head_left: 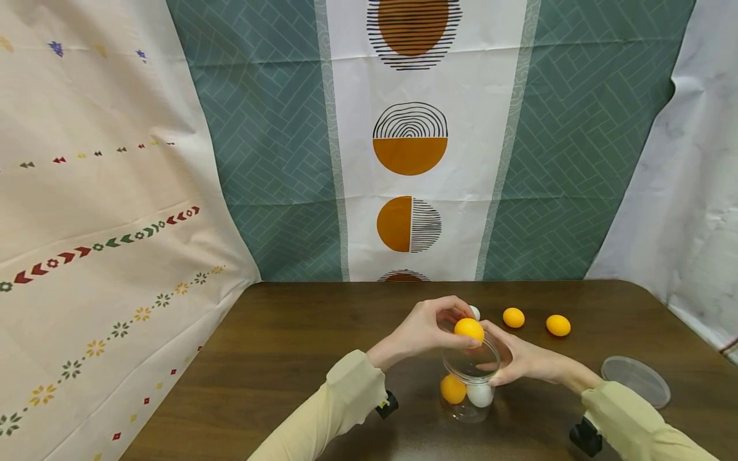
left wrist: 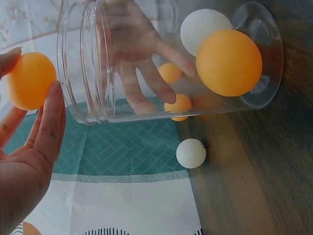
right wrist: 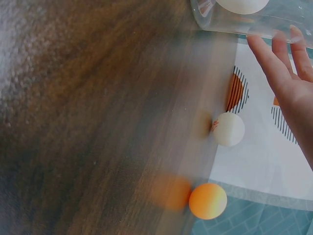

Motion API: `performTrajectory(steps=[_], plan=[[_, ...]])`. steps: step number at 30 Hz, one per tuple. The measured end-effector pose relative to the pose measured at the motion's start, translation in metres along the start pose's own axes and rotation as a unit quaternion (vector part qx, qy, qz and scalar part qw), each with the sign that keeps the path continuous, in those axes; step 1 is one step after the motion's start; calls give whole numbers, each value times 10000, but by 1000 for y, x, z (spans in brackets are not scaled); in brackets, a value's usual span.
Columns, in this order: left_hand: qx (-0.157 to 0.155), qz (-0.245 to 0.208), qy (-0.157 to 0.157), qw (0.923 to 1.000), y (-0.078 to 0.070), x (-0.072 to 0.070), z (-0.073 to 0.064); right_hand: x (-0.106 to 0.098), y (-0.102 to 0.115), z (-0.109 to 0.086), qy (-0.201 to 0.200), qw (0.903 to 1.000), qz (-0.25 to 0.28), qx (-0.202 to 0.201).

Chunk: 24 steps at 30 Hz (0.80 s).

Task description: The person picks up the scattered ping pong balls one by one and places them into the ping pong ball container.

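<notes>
My left hand (head_left: 428, 330) pinches an orange ping-pong ball (head_left: 469, 330) between thumb and fingers at the mouth of a clear plastic jar (head_left: 468, 415). The left wrist view shows that ball (left wrist: 32, 81) just outside the threaded rim. Upright on the table, the jar has an orange ball (head_left: 453, 388) and a white ball (head_left: 480, 394) at its bottom. My right hand (head_left: 521, 358) grips the jar's upper part from the right, thumb on the near side. Through the clear wall its fingers (left wrist: 139, 95) appear spread along the far side.
Behind the jar lies a white ball (head_left: 475, 312), partly hidden by my left hand. Two orange balls, one (head_left: 514, 317) nearer the jar and another (head_left: 558, 325) farther right, rest on the brown table (head_left: 277, 365). A round translucent lid (head_left: 636, 381) lies at the right.
</notes>
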<state>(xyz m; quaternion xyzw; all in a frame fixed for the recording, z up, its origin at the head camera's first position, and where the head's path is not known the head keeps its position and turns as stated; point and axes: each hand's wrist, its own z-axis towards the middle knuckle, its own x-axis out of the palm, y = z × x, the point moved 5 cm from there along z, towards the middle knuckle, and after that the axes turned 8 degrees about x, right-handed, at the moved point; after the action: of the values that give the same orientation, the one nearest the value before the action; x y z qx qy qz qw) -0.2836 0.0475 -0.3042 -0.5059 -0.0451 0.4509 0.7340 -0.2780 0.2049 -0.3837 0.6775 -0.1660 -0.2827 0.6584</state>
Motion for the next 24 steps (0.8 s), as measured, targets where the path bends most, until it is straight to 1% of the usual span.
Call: performTrajectory(steps=[1, 3, 4, 5, 8, 11, 15, 22, 24], plan=[[23, 3, 3, 10000, 5, 0, 1, 0, 0, 0, 48, 10000, -20, -72], [96, 26, 22, 9999, 12, 0, 1, 0, 0, 0, 71, 9999, -53, -56], [125, 51, 30, 9999, 12, 0, 1, 1, 1, 0, 92, 9999, -75, -100], [145, 95, 33, 9998, 8, 0, 1, 0, 1, 0, 94, 9998, -147, -132], [288, 225, 48, 9993, 8, -1, 1, 0, 1, -1, -20, 9992, -389, -33], [326, 285, 51, 9991, 8, -1, 1, 1, 2, 0, 21, 9990, -447, -95], [260, 283, 70, 9992, 8, -2, 1, 3, 4, 1, 206, 9994, -187, -227], [349, 272, 20, 9990, 7, -4, -1, 2, 1, 1, 181, 9997, -59, -149], [355, 240, 2, 9991, 7, -5, -1, 2, 2, 1, 225, 9995, -56, -213]])
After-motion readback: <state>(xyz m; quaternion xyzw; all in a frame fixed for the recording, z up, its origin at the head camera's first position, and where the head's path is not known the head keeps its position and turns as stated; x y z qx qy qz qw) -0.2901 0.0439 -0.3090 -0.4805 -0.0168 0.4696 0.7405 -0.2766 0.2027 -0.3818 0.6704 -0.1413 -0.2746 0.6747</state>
